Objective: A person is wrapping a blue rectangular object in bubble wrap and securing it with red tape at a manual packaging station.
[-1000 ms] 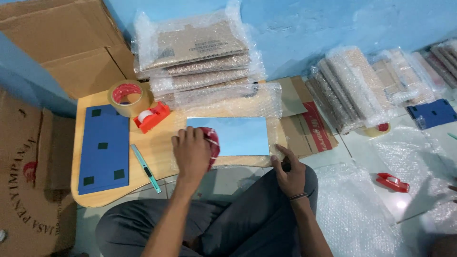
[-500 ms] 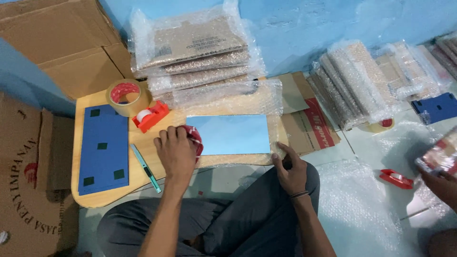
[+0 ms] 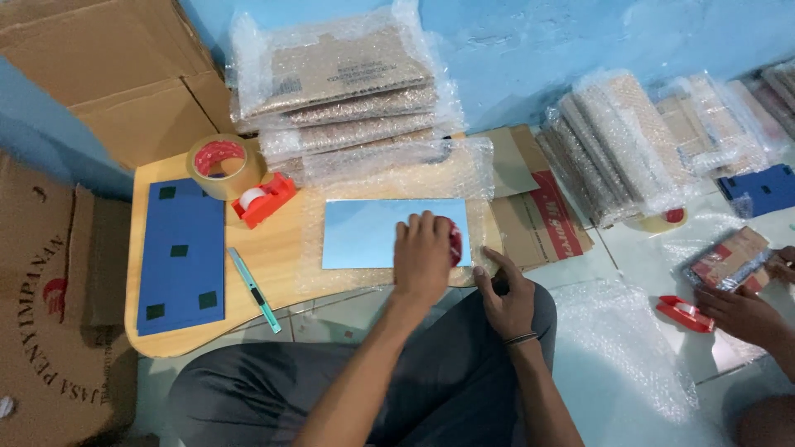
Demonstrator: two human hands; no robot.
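Left hand (image 3: 422,257) is grasping a red tape dispenser (image 3: 453,242), pressing it on the light blue panel (image 3: 364,233) lying mid-table on bubble wrap (image 3: 389,178). Right hand (image 3: 507,294), fingers spread and released, is pinning the wrap's near right edge.

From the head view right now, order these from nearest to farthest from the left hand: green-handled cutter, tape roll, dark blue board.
From the left hand:
1. Green-handled cutter, left, near the table's front edge.
2. Tape roll, upper left.
3. Dark blue board, far left.

free: bare desk (image 3: 286,269) | blocked: tape roll (image 3: 221,165), bubble-wrapped stack (image 3: 348,91) behind
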